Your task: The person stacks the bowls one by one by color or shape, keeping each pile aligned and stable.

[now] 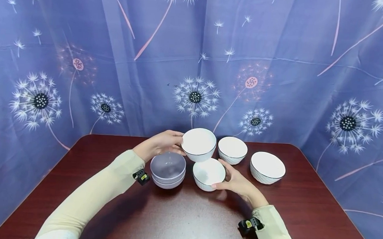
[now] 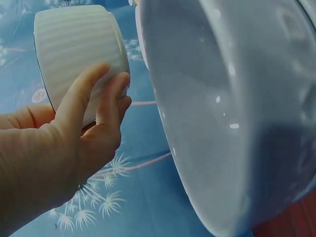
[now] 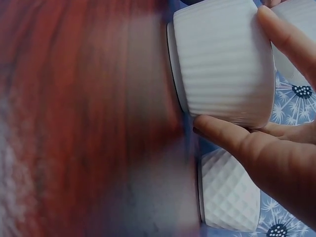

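Observation:
My left hand [image 1: 165, 143] grips a white bowl [image 1: 199, 143] by its left side, holding it up at the back of the table. In the left wrist view, this bowl's ribbed wall [image 2: 74, 52] shows, with fingers along its wall and base. Just below and in front is a second white ribbed bowl [image 1: 209, 174], which my right hand [image 1: 240, 184] holds at its right side, fingers spread round the wall. The raised bowl overlaps its far rim in the head view. Beside the left hand stand two stacked grey-purple bowls [image 1: 168, 172].
Two more white bowls, one at the back [image 1: 232, 148] and one farther right [image 1: 267, 167], stand on the dark red wooden table [image 1: 187, 219]. The nearer has a diamond-patterned wall. A blue dandelion-print curtain [image 1: 161, 82] hangs behind the table and along both sides.

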Demonstrator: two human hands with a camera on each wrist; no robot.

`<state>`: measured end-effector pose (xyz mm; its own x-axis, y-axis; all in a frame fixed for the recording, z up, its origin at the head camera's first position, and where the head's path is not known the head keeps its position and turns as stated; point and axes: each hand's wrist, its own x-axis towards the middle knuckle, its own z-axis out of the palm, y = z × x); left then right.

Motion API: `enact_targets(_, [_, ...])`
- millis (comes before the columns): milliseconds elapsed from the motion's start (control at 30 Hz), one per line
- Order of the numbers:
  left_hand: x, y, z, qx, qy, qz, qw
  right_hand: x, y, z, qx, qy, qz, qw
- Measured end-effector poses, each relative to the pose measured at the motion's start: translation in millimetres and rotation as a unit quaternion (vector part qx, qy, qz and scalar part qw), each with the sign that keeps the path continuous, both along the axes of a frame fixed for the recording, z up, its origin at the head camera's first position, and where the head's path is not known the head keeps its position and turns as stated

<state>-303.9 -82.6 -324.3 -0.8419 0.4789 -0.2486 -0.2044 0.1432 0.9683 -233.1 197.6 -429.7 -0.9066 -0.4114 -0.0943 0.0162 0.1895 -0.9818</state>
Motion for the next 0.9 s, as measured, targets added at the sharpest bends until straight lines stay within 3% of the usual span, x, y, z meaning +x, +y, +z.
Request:
enact_targets(267, [4.8,13.2,-2.1,-0.006,-0.003,-0.021,0.9998,-0.4,2,0.9,-0.01,-0.005,0.006,0.9999])
enact_targets(467, [4.8,20.6,-5.6,-0.027,-0.014,-0.021,0.9993,0.1,1,1.9,-0.021,0.006,0.029,0.9993])
enact_targets(900, [5.4,32.6,-11.5,-0.058,-0.024,-0.035,0.9974,-3.2,2,-1.2,-0.016,0.013,0.031,0.9993])
